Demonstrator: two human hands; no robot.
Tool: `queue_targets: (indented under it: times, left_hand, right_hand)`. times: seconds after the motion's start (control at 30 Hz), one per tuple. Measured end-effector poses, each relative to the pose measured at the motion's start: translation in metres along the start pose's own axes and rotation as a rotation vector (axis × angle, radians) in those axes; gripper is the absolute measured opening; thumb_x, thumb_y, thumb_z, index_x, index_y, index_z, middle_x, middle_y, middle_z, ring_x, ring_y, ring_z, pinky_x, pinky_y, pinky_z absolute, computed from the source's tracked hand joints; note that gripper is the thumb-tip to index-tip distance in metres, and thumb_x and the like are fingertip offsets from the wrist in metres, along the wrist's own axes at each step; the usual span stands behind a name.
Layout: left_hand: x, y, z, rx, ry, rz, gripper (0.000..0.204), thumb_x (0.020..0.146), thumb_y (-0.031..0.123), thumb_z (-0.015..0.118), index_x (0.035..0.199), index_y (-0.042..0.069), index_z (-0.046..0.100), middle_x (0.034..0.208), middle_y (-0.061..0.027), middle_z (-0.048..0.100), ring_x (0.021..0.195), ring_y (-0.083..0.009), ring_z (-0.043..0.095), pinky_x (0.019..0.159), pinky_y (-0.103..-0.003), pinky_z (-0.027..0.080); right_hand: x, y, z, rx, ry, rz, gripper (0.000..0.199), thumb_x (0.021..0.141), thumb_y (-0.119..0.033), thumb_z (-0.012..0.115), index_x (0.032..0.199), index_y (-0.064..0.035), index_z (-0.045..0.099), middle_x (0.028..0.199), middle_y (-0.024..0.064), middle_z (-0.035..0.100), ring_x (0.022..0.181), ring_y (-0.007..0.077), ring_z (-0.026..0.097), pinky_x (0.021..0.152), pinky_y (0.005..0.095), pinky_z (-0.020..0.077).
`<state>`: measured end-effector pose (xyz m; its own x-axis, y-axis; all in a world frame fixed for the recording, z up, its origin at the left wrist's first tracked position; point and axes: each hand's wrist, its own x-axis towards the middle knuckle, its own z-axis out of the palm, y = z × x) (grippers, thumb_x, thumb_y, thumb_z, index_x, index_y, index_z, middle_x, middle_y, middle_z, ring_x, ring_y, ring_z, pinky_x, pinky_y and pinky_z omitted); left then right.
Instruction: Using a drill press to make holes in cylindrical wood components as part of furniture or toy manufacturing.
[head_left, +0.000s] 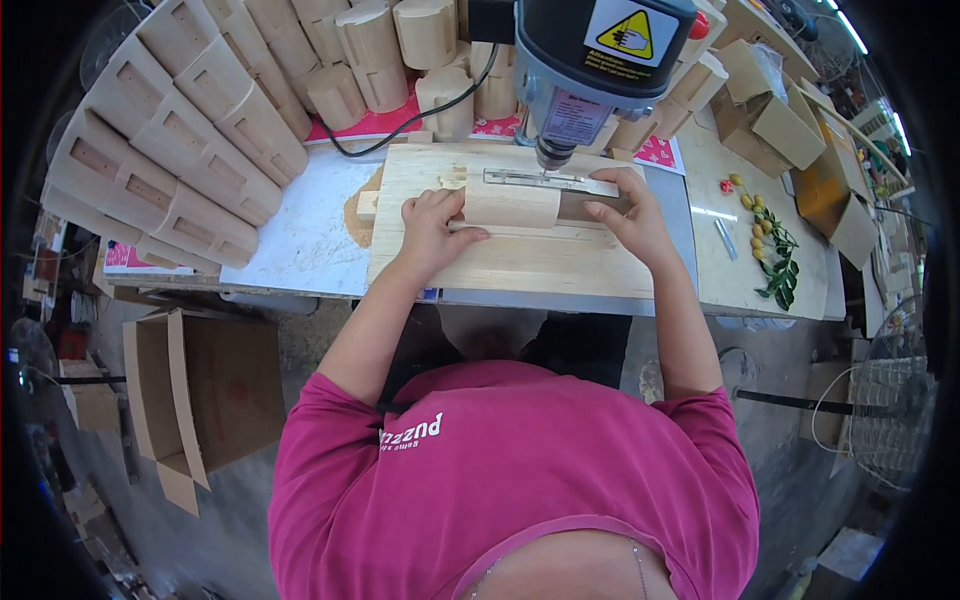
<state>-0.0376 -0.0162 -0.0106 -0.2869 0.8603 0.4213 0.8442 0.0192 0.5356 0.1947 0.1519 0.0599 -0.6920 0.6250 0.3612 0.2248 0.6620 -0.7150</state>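
Block lies beneath the drill, left hand and right hand gripping its ends; slotted blocks look done; this one's slot, poorly seen, seems unfinished.

Both arms reach forward from the torso, their forearms slanting inward so that the hands sit nearer each other than the shoulders do. The left forearm is bare and leans to the right on its way up to the wrist. The left hand lies with its back upward, fingers curled and bunched, the left thumb stretched out rightward. The right forearm, bare as well, leans to the left. The right hand turns inward, its index finger and right thumb parted and both pointing leftward; its other fingers are mostly hidden.
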Motion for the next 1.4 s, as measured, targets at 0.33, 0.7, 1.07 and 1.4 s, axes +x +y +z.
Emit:
queue_targets:
  times: [0.33,0.7,1.07,1.4]
  left_hand:
    - [-0.002,-0.001,-0.006,-0.032,-0.046,-0.050,0.043,0.059,0.035,0.076,0.093,0.012,0.062,0.075,-0.0004,0.055,0.079,-0.0191,0.053,0.076,-0.034,0.030]
    - [0.006,0.005,-0.002,-0.057,-0.056,-0.046,0.041,0.060,0.035,0.076,0.091,0.012,0.062,0.075,-0.0005,0.055,0.079,-0.0191,0.054,0.076,-0.034,0.030]
    - [-0.001,0.005,-0.005,-0.049,-0.023,-0.008,0.039,0.060,0.033,0.075,0.091,0.013,0.063,0.075,-0.0011,0.055,0.080,-0.0206,0.054,0.075,-0.035,0.030]
    - [0.003,0.005,-0.004,-0.031,-0.059,-0.026,0.042,0.060,0.034,0.075,0.092,0.010,0.062,0.076,-0.0025,0.056,0.080,-0.0213,0.054,0.076,-0.035,0.031]
  right_hand:
    - [0.112,-0.090,-0.089,0.279,0.550,-0.254,0.015,0.085,-0.016,0.059,0.089,-0.0017,0.060,0.079,0.0062,0.060,0.072,0.0137,0.056,0.066,0.0259,0.0442]
    - [0.081,-0.139,-0.081,-0.375,0.499,-0.242,0.033,0.088,-0.027,0.045,0.089,0.0014,0.061,0.083,0.0204,0.062,0.078,0.0330,0.060,0.070,0.0343,0.0456]
    - [-0.011,-0.095,-0.021,-0.198,0.544,-0.337,0.009,0.081,-0.002,0.055,0.073,0.0002,0.055,0.058,0.0126,0.047,0.047,0.0250,0.046,0.045,0.0319,0.0347]
    - [-0.011,-0.036,0.020,-0.048,0.586,-0.424,0.006,0.080,-0.001,0.054,0.082,0.0023,0.058,0.065,0.0120,0.053,0.056,0.0261,0.051,0.052,0.0344,0.0392]
